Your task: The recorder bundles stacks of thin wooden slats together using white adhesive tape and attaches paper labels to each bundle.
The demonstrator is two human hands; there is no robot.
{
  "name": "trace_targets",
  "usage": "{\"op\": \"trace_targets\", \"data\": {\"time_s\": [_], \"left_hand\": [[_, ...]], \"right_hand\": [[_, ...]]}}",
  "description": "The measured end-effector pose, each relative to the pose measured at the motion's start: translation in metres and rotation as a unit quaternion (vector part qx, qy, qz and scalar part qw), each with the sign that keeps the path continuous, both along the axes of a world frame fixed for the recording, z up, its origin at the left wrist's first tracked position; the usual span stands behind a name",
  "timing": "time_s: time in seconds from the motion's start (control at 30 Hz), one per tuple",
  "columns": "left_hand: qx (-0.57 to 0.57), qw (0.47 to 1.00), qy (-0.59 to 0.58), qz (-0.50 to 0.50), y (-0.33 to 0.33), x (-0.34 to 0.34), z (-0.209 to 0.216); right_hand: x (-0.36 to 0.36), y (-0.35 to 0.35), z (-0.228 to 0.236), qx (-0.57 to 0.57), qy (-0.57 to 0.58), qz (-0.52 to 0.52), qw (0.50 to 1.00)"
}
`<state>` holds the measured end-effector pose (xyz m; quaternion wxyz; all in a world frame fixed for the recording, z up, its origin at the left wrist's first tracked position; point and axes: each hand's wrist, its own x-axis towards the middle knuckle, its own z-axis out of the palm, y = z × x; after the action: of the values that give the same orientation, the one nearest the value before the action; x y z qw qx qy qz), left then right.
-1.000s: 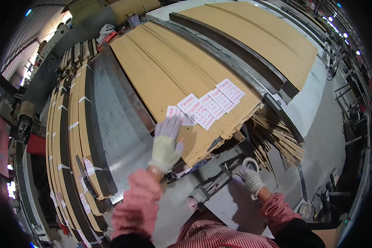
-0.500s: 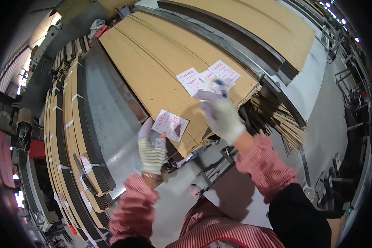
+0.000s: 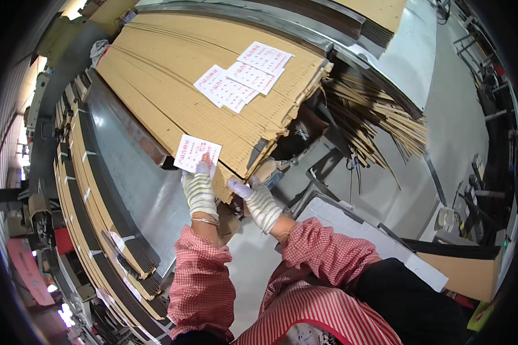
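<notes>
A stack of long tan cardboard strips lies lengthwise before me, its ragged end towards me. My left hand, in a striped white glove, is closed at the near left corner. Its bare thumb presses a white paper slip with red print against the cardboard. My right hand, gloved alike, is closed at the near end of the same strip, thumb towards the left hand. Its fingertips are partly hidden at the edge. Further up the stack, several overlapping paper slips lie flat.
Bundled dark-edged strips stand to the left beyond a grey metal surface. Loose thin strips jut out at the right below the stack. A white-topped board and a cardboard box are near my right arm.
My right hand has come down from the overlapping slips to the near cardboard edge. My left thumb has moved onto the single slip. The view has shifted, and the slips show more sharply.
</notes>
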<state>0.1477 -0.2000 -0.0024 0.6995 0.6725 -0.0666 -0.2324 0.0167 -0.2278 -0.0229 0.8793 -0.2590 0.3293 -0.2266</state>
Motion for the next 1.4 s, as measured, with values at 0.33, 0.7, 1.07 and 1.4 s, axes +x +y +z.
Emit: {"op": "trace_targets", "data": {"time_s": [0.33, 0.7, 1.07, 1.4], "left_hand": [[-0.016, 0.999, 0.034, 0.022, 0.007, -0.066, 0.016], [-0.024, 0.992, 0.118, 0.046, 0.009, -0.093, 0.029], [-0.065, 0.987, 0.123, 0.084, 0.041, -0.180, 0.012], [0.084, 0.995, -0.032, 0.050, 0.090, -0.130, 0.042]], "right_hand": [[-0.054, 0.005, 0.022, -0.024, 0.140, 0.069, 0.988], [-0.047, -0.062, 0.064, -0.608, 0.304, 0.304, 0.667], [-0.112, -0.049, 0.110, -0.569, 0.314, 0.516, 0.557], [-0.113, -0.079, 0.160, -0.228, -0.096, 0.384, 0.889]]}}
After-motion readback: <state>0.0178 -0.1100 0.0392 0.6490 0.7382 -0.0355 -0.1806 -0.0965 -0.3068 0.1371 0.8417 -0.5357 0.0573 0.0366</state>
